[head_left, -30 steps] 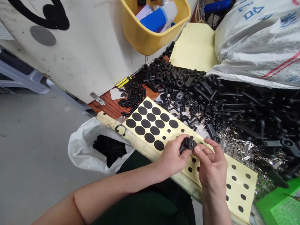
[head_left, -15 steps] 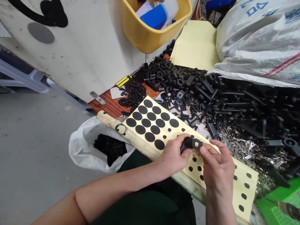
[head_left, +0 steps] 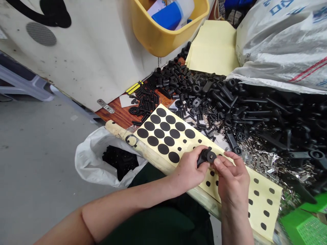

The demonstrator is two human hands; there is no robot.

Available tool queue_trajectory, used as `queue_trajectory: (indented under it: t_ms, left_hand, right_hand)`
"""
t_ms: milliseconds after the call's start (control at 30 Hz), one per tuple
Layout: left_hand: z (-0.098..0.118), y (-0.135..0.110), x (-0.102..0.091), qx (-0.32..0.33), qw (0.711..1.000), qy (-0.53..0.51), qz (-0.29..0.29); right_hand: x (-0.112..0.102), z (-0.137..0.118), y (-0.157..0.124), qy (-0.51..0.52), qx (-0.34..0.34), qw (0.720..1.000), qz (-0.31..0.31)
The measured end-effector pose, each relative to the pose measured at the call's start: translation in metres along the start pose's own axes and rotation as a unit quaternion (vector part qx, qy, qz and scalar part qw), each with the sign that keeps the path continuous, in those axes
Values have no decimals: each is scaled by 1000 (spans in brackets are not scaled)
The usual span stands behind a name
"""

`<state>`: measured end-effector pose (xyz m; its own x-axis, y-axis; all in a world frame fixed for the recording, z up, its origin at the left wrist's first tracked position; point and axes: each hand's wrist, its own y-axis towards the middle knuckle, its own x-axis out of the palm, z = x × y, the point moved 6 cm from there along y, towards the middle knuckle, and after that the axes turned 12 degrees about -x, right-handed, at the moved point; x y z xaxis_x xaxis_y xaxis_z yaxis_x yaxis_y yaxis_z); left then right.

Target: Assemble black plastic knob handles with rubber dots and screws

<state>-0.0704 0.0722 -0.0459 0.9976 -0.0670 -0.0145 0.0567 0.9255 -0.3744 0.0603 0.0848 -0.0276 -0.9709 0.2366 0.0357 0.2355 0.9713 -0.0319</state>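
Note:
My left hand [head_left: 191, 166] is closed around a black plastic crank handle [head_left: 201, 159], its round end turned to the right. Against that end lies a black ring-shaped sticker [head_left: 211, 157] with a small hole in its middle. Thumb and finger of my right hand [head_left: 232, 173] pinch the sticker's lower right edge. Beneath both hands is a pale yellow sticker sheet [head_left: 258, 217]. Black discs [head_left: 163, 149] stand in rows on its left part; small black spots remain on the part to the right.
Black plastic parts [head_left: 250, 115] and small metal pieces [head_left: 268, 160] are heaped behind the sheet. A yellow bin [head_left: 155, 44] hangs at the back. A white bag [head_left: 89, 156] hangs left of my lap; a green basket [head_left: 309, 221] stands at right.
My right hand has moved a little left, bringing the ring-shaped sticker from beside the handle's round end onto it. My left hand stays nearly still.

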Motion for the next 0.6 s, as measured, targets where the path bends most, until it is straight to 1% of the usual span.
queue_trajectory:
  t_ms: [267,600]
  left_hand:
    - [6,-1,-2,4,1000,10,6]
    - [3,0,0,7,1000,14,4]
  right_hand:
    - [-5,4,2,37,27,999,-8]
    - [1,4,1,24,32,999,9]
